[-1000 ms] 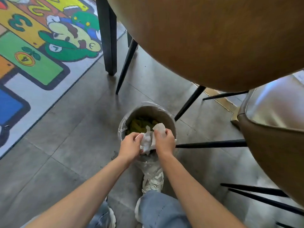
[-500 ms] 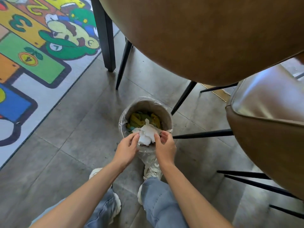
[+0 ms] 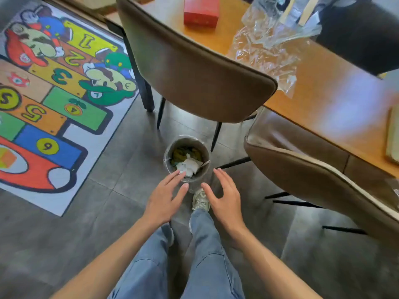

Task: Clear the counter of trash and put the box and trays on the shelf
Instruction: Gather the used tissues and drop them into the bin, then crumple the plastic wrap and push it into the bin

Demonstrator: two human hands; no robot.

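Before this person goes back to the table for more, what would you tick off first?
1. Tissue inside the bin: ok, it lies on top of the yellow-green waste.
2. Left hand empty: ok, fingers straight, holding nothing.
3. Right hand empty: ok, fingers relaxed, holding nothing.
4. Trash left on the table: not ok, crumpled clear plastic lies there.
5. Red box put away: not ok, it sits on the table.
6. Trays located: cannot tell, none clearly shows.
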